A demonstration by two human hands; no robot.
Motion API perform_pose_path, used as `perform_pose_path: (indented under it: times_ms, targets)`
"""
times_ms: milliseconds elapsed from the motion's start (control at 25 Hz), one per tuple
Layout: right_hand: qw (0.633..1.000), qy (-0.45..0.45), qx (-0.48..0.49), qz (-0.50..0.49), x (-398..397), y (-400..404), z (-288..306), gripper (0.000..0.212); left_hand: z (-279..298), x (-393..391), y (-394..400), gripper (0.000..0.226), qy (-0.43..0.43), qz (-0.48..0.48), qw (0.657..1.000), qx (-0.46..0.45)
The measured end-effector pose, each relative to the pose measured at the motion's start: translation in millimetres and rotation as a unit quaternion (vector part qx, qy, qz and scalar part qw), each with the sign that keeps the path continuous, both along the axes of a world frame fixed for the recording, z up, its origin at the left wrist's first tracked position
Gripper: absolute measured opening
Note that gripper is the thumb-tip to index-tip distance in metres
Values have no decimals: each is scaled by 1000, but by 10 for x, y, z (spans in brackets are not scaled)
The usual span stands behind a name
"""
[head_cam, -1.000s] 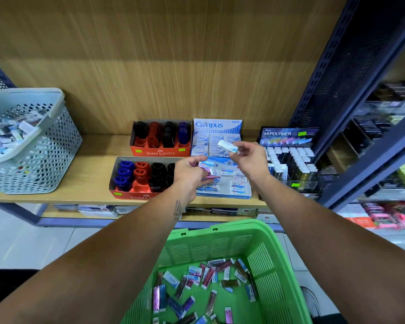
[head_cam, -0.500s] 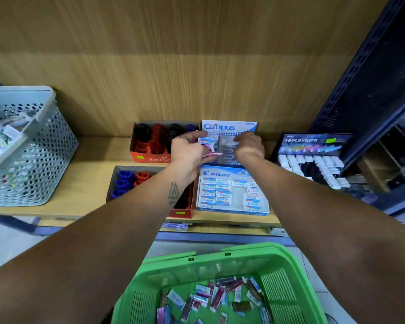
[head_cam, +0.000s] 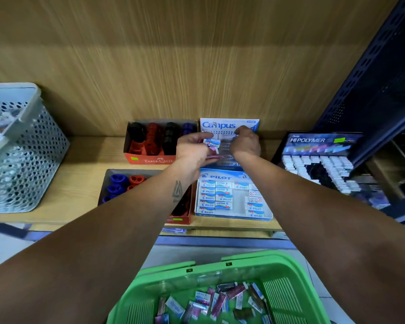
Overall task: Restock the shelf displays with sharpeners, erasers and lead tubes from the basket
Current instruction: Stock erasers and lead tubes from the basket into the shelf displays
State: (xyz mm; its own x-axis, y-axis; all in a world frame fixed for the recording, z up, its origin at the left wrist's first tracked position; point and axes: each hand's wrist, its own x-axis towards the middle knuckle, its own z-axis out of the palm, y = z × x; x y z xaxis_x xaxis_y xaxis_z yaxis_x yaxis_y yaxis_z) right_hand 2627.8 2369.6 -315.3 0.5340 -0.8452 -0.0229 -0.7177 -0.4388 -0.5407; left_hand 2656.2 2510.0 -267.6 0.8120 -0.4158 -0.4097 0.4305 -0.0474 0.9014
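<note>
My left hand (head_cam: pixel 193 153) holds a small bunch of stock over the shelf: a Pilot eraser (head_cam: pixel 212 143) and pink lead tubes (head_cam: pixel 214 156). My right hand (head_cam: pixel 246 143) reaches into the blue Campus eraser box (head_cam: pixel 229 125) at the back, fingers down among its erasers; what they hold is hidden. In front of it lies the Pilot eraser box (head_cam: pixel 222 177) with rows of erasers and a gap in the middle. The green basket (head_cam: pixel 288 274) below holds several erasers and lead tubes.
Two Faber-Castell sharpener boxes (head_cam: pixel 150 160) sit left of the eraser boxes. A Hi-Polymer lead display (head_cam: pixel 318 141) stands at right beside a dark blue perforated upright (head_cam: pixel 369 78). A grey perforated basket (head_cam: pixel 26 164) occupies the shelf's left end.
Both hands moved from above the Pilot box back to the Campus box. The white eraser that my right hand held up went down into the Campus box. The camera moved closer.
</note>
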Motion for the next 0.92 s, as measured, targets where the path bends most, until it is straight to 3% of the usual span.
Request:
perform_pose_path:
  times_ms: [80, 120, 240, 360, 600, 760, 920]
  targets:
    - [996, -39, 68, -31, -49, 40, 85, 27, 43, -53, 38, 38, 9, -5, 1000, -6]
    - [986, -100, 132, -30, -81, 59, 134, 23, 61, -75, 57, 40, 12, -12, 1000, -9]
    - [886, -284, 361, 64, -313, 277, 318, 17, 77, -126, 107, 42, 6, -31, 999, -12]
    - [879, -287, 355, 136, -512, 419, 387, 18, 129, -199, 120, 42, 4, -42, 999, -18]
    - [878, -314, 359, 30, -508, 320, 405, 16, 175, -205, 104, 49, -1, -36, 999, -21]
    - [847, -335, 406, -71, -467, 143, 380, 22, 116, -127, 125, 45, -10, -28, 999, -24]
    - [861, -311, 395, -75, -526, 118, 335, 19, 39, -48, 181, 33, -12, -22, 999, -22]
